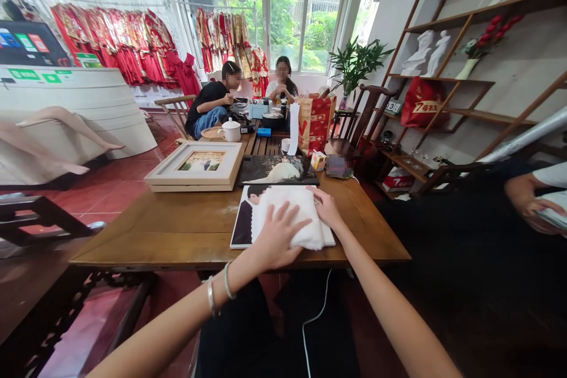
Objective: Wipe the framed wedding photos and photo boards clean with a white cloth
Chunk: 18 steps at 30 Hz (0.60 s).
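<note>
A white fluffy cloth (290, 198) lies folded over a photo panel (241, 224) at the table's near edge. The panel shows a figure in a dark suit at its left; the cloth hides much of the rest. My left hand (279, 233), with two bracelets on its wrist, lies on the cloth with fingers spread. My right hand (326, 208) rests at the upper right of the cloth and panel, its fingers stretched out along the edge. Behind the panel lies a dark picture (281, 171) with a pale shape. A light framed photo (195, 165) lies to its left.
The wooden table (155, 221) also bears a white teapot (231, 130), a red-and-brown paper bag (315, 124) and a small box (318, 159). Two people sit at the far end. Another person's hands (538, 207) are at the right. A white cable (305, 331) hangs below the table.
</note>
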### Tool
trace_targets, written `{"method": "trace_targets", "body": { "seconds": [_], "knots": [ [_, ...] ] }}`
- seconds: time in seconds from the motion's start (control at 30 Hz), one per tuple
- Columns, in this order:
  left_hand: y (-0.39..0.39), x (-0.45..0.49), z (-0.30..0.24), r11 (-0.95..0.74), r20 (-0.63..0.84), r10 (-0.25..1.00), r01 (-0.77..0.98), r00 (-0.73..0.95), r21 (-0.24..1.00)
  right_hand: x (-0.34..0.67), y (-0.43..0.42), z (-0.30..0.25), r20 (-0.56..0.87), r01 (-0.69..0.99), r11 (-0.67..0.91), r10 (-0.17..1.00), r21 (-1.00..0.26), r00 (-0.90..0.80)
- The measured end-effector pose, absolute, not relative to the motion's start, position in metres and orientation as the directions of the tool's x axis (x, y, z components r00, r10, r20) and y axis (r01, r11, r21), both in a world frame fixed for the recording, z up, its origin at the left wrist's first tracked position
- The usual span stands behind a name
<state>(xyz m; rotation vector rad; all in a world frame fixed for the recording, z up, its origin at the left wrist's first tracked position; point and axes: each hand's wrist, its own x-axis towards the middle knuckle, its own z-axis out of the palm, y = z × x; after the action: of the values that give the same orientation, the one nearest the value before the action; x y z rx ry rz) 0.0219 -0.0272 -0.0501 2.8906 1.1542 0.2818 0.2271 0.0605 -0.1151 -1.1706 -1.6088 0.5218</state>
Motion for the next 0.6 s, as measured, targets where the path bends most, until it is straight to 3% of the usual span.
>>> {"method": "trace_targets", "body": {
  "seconds": [0.2, 0.6],
  "knots": [
    [-0.048, 0.019, -0.05, -0.725, 0.156, 0.688, 0.679, 0.709, 0.111, 0.227, 0.06, -0.116, 0.496, 0.452, 0.433, 0.868, -0.78, 0.024],
    [0.037, 0.04, -0.05, -0.581, 0.211, 0.796, 0.814, 0.568, 0.002, 0.227, 0.059, -0.115, 0.514, 0.413, 0.464, 0.858, -0.784, 0.01]
  ]
}}
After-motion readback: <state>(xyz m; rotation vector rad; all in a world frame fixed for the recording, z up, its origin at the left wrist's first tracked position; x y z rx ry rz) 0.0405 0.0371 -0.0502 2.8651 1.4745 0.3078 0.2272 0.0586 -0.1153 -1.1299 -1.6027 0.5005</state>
